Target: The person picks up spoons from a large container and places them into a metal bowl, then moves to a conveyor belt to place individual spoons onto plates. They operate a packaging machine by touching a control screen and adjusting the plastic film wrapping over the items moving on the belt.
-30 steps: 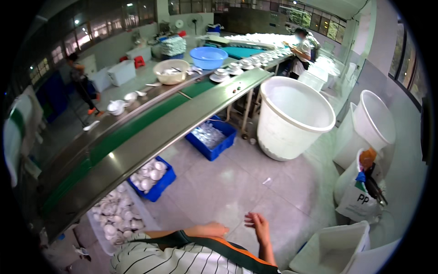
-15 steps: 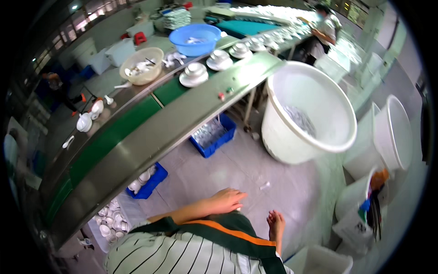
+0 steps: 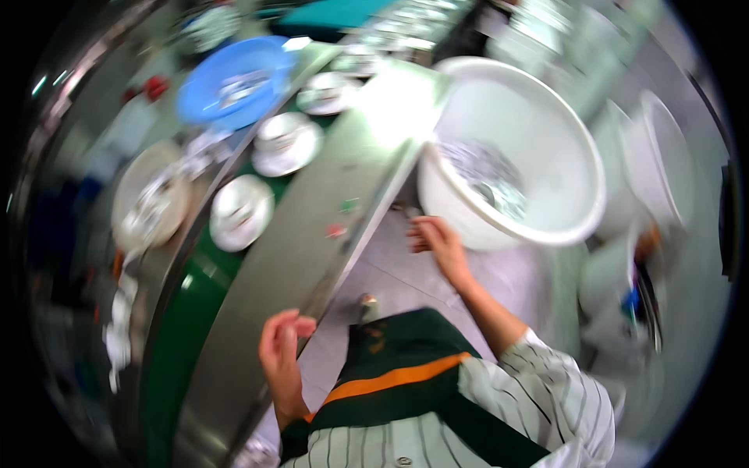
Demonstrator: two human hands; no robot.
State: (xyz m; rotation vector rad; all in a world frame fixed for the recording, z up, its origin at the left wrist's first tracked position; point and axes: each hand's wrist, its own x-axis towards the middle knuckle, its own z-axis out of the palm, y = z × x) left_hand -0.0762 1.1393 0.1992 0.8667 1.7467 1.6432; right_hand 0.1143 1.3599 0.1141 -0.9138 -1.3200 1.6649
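Left hand (image 3: 284, 347): fingers loosely parted, beside the conveyor (image 3: 273, 281).
Right hand (image 3: 439, 244): fingers half-spread, near the white tub (image 3: 538, 140).

Your right hand (image 3: 443, 248), fingers (image 3: 431, 227) loosely bent, is just in front of the white tub (image 3: 546, 148), which holds blurred pale things (image 3: 488, 175). Your left hand (image 3: 282, 359) is to the tub's near left, by the edge of the steel table (image 3: 273, 296); contact is unclear. Left of the tub, white dishes (image 3: 242, 212) stand on a green belt (image 3: 207, 269); farther left of the tub are a blue basin (image 3: 195, 97) and a cream basin (image 3: 127, 179).
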